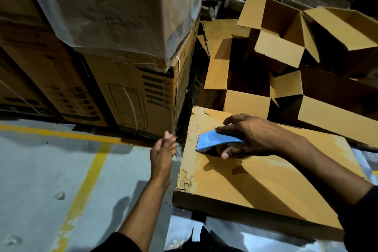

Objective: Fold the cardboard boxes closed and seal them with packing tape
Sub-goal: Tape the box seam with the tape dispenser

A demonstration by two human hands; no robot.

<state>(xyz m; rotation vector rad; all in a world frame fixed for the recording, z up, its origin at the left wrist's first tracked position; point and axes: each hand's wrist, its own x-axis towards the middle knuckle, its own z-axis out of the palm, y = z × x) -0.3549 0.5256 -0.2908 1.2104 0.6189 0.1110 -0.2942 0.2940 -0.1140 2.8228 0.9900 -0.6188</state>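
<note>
The right hand [251, 137] grips a light, rigid blue tape dispenser [216, 142] on stiff flat cardboard [266, 180]; the left hand [162, 154] pinches likely sticky tape.

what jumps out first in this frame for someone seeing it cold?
The bright blue tape dispenser, held in the right hand and pressed to the top of the closed cardboard box at centre-right. Next, the left hand reaching toward that box's left edge, over the grey floor with yellow lines. Behind, upper right, a heap of open empty boxes; upper left, stacked printed cartons under plastic wrap.
</note>
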